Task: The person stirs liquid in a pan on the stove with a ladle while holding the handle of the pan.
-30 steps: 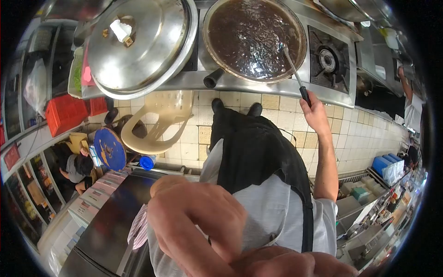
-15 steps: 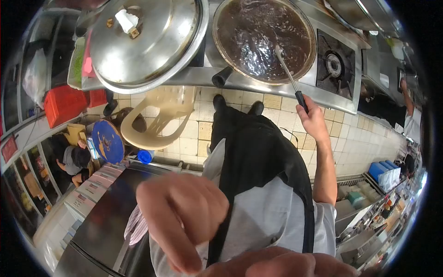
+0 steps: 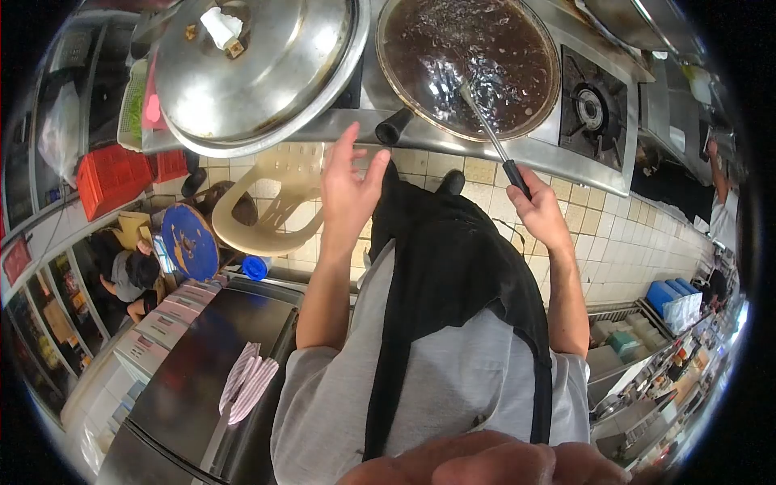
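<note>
My right hand point(image 3: 540, 208) is wrapped round the black grip of a long-handled metal cooking utensil point(image 3: 487, 125). Its far end dips into dark brown, bubbling liquid point(image 3: 453, 48) in a wide round pan point(image 3: 386, 77), so I cannot tell its shape. The pan rests on the stove, with a black handle point(image 3: 394, 127) sticking out toward me. Just short of that handle is my left hand point(image 3: 349, 179), open, fingers spread, holding nothing.
Left of the pan, a large metal lid point(image 3: 259, 81) covers a wide vessel. A gas burner point(image 3: 590, 109) lies to the right. A beige plastic chair point(image 3: 271, 234) and a blue-topped stool point(image 3: 190, 242) stand on the tiled floor. A striped cloth point(image 3: 246, 384) lies on a dark metal counter point(image 3: 202, 347).
My left hand has moved from close to the camera out toward the pan handle and opened. The utensil's end has shifted slightly left in the liquid, with my right hand still gripping it.
</note>
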The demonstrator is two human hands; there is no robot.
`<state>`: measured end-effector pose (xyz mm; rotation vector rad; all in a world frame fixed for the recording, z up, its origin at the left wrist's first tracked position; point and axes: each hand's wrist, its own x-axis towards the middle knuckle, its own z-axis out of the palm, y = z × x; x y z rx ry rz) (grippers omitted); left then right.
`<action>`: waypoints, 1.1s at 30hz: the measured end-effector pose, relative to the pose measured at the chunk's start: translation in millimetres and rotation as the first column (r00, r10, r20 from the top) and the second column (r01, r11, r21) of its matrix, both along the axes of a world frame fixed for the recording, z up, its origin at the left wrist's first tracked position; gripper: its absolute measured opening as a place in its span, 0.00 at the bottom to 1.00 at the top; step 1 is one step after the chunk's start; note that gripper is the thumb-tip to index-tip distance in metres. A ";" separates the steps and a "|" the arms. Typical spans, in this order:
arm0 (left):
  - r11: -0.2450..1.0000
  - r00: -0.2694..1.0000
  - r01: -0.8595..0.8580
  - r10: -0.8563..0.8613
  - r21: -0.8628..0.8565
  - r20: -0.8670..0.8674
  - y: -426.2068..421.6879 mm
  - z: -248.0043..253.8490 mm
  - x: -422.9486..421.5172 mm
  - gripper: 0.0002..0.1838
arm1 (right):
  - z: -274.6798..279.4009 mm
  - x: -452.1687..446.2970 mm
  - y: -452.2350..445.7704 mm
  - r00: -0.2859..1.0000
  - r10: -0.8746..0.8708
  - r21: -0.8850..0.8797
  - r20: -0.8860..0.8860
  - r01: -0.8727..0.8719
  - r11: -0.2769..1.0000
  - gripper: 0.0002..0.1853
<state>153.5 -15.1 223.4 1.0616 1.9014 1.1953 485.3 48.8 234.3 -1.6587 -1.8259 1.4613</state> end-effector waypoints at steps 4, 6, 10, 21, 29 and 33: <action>0.997 0.988 0.052 -0.060 -0.055 -0.143 15.4 1.0 6.3 0.36 | 11.5 -4.9 -1.0 0.999 -0.044 -0.156 -0.029 0.039 0.987 0.21; 0.994 0.984 0.074 -0.086 -0.080 -0.158 20.9 1.7 6.8 0.35 | 19.3 -6.0 -0.7 0.993 -0.094 -0.275 -0.070 0.072 0.959 0.20; 0.988 0.973 0.121 -0.136 -0.093 -0.185 28.7 2.9 8.1 0.30 | 23.4 -6.2 -2.8 0.954 -0.229 -0.437 -0.193 0.125 0.891 0.18; 0.989 0.943 0.126 -0.146 -0.083 -0.300 33.5 -9.1 10.4 0.28 | 22.3 4.5 -9.7 0.878 -0.365 -0.506 -0.310 0.173 0.845 0.18; 0.988 0.940 0.102 -0.134 -0.116 -0.314 34.8 -5.4 12.9 0.29 | 25.3 28.3 0.4 0.964 -0.229 -0.067 -0.135 0.221 0.973 0.22; 0.990 0.940 0.110 -0.132 -0.086 -0.314 34.5 -14.1 10.6 0.28 | 23.9 42.3 16.3 0.962 -0.272 0.185 -0.035 0.273 0.944 0.22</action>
